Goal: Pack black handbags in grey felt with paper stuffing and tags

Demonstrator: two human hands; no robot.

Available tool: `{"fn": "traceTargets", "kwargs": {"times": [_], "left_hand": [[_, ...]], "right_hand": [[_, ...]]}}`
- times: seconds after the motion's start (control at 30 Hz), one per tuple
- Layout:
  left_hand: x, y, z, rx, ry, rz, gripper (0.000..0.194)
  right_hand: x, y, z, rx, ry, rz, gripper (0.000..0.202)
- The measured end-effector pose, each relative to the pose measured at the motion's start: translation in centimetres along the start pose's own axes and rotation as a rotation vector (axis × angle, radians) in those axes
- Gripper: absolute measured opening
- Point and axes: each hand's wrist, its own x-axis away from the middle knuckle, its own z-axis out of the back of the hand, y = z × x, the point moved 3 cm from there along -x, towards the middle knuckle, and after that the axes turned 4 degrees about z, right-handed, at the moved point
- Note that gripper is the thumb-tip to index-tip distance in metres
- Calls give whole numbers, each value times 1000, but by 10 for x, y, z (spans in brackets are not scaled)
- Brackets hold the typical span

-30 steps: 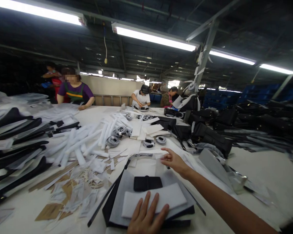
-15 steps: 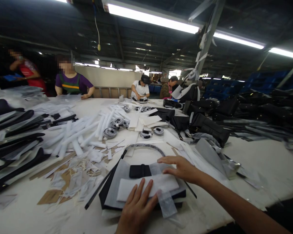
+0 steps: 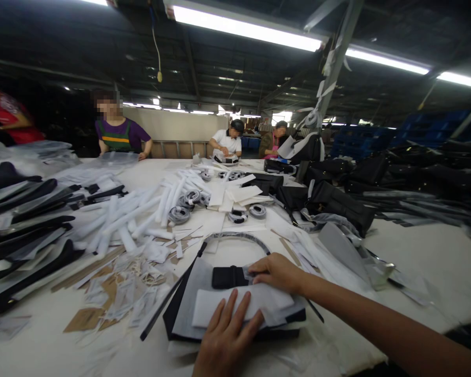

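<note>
A black handbag (image 3: 170, 319) lies on the table in front of me, its arched handle (image 3: 239, 236) wrapped in clear film. Pale tissue-like sheet (image 3: 194, 283) covers its front, leaving a black buckled tab (image 3: 224, 277) exposed. Across the lower front rests a white foam sheet (image 3: 204, 309). My left hand (image 3: 230, 335) lies on that foam with fingers spread. Just right of the tab, my right hand (image 3: 278, 272) has thumb and fingers closed on a translucent strip (image 3: 255, 280), mostly hidden by the hand.
White foam rolls (image 3: 121, 222), paper tags (image 3: 84, 318) and coiled straps (image 3: 178, 213) litter the table's left and middle. Black bag pieces (image 3: 27, 262) are stacked at left. More black bags (image 3: 329, 204) and film lie at right. Several people work beyond, including one in a green apron (image 3: 120, 137).
My right hand has moved left and its fingers have closed near the tab. The translucent strip no longer hangs over the foam's front edge. My left hand stays on the foam.
</note>
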Motion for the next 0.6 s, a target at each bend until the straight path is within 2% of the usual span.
{"fn": "traceTargets", "kwargs": {"times": [0.17,0.27,0.37,0.47,0.6], "left_hand": [[0,-1,-1,-9,22,-2,32],[-2,-1,1,-27,-5,-4,32],[-2,-1,0,-50,18,-8,35],[2,0,-5,-76,57,4,38],[6,1,-15,-158,64,2,37]], "right_hand": [[1,-5,0,31,17,43,13],[0,-8,1,55,28,33,13],[-5,-6,8,64,86,-26,15],[-16,2,18,57,142,-96,19],[-41,25,27,46,181,-172,20]]}}
